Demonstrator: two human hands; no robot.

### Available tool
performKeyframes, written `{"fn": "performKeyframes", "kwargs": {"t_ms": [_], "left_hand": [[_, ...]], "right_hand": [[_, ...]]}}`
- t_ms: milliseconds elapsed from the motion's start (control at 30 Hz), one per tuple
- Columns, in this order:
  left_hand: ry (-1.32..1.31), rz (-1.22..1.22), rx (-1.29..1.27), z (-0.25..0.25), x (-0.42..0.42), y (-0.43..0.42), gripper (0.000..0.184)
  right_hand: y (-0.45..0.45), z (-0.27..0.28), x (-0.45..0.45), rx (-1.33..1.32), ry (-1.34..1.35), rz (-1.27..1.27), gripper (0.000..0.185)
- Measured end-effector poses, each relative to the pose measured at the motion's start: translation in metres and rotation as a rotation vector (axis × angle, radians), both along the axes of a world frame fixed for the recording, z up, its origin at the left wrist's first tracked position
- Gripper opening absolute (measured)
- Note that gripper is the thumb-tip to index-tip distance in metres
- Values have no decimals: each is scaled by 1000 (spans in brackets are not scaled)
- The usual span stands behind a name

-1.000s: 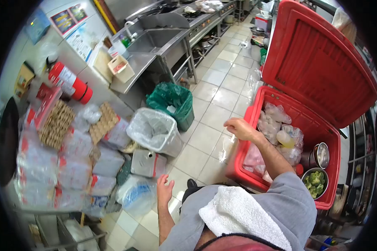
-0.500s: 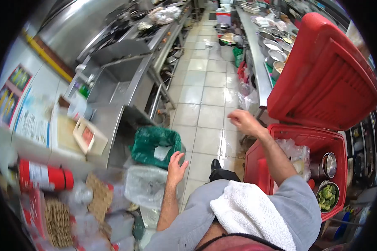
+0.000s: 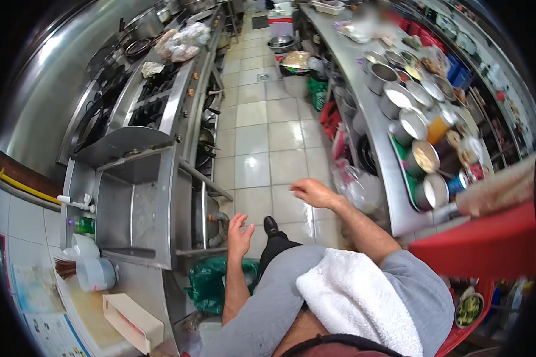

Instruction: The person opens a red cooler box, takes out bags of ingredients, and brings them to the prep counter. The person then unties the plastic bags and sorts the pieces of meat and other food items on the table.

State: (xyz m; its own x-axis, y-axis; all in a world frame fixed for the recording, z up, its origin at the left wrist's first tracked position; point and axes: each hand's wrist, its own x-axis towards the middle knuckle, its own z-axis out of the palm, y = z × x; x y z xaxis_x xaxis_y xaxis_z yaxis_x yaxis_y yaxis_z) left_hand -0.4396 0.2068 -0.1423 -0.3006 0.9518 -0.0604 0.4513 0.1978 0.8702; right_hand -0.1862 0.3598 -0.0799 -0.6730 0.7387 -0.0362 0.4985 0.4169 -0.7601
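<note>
My left hand [image 3: 240, 235] is low in the middle of the view, fingers apart and curved, with nothing in it. It appears above the green-lined bin [image 3: 211, 285], beside the sink [image 3: 134, 208]. To its right, my right hand [image 3: 313, 193] hangs over the tiled floor [image 3: 256, 172], fingers loosely bent and holding nothing visible. A white towel [image 3: 357, 297] lies across my front. The red cooler [image 3: 482, 303] is at the lower right, partly hidden by my sleeve, with a bowl of broccoli [image 3: 469, 310] inside. Its red lid [image 3: 482, 238] stands raised.
Metal pots [image 3: 399, 101] and containers crowd the steel counter [image 3: 363, 107] on the right. A stove [image 3: 155, 107] lines the left side beyond the sink. Plastic bags [image 3: 357, 181] hang by the counter's edge. A tiled aisle runs between both sides.
The view has moved forward along the aisle and turned. The cooler has shifted to the lower right, the bins lower down, and more of the counter and sink shows. Both hands stay empty.
</note>
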Motion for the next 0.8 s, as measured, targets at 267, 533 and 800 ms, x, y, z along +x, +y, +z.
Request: {"fn": "performKeyframes", "kwargs": {"t_ms": [267,533,800], "left_hand": [[87,-192,97,48,-106,264,41],[51,-178,119,53,-166,499,42],[156,101,123,34,-225,659,47]], "right_hand": [[152,-92,12,-237,-81,-302,18],[371,-102,-45,-348,-61,-441,20],[685,-22,-192,-145,81,-96,15]]}}
